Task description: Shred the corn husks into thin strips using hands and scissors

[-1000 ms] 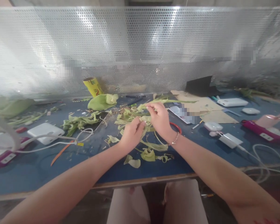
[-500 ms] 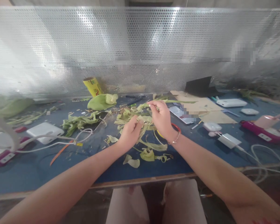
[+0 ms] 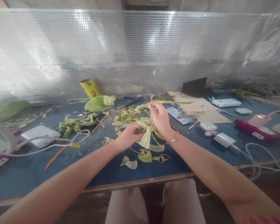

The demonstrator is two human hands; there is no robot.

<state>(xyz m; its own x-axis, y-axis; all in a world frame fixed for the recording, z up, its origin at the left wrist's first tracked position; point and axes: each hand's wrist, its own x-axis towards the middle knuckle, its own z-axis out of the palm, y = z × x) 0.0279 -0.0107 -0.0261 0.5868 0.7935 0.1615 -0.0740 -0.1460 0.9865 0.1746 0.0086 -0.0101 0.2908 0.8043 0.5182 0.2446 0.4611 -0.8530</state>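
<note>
My right hand [image 3: 160, 119] pinches a thin green plant stalk [image 3: 177, 102], whose tip sticks out to the right over some paper. A pale green, pleated leaf [image 3: 146, 139] hangs between my hands. The fingers of my left hand [image 3: 130, 136] close on this leaf's left edge; their tips are partly hidden. Beneath and behind the hands lies a heap of pale stripped leaves [image 3: 121, 119]. Closer to me, a curled leaf [image 3: 145, 156] and a torn leaf piece [image 3: 129, 163] rest on the blue tabletop [image 3: 102, 177].
At the left are a leaf pile [image 3: 78, 125], a large green leaf [image 3: 98, 104], a yellow tube [image 3: 90, 88] and a white box-shaped device [image 3: 40, 136] with cables. A phone [image 3: 179, 115], a charger [image 3: 224, 140] and a purple power strip [image 3: 259, 132] lie right. A perforated metal panel [image 3: 140, 40] stands behind.
My left hand has shifted slightly left and down, and the pleated leaf now shows spread between the hands. My right hand keeps its pinch on the stalk. The whole view has moved slightly.
</note>
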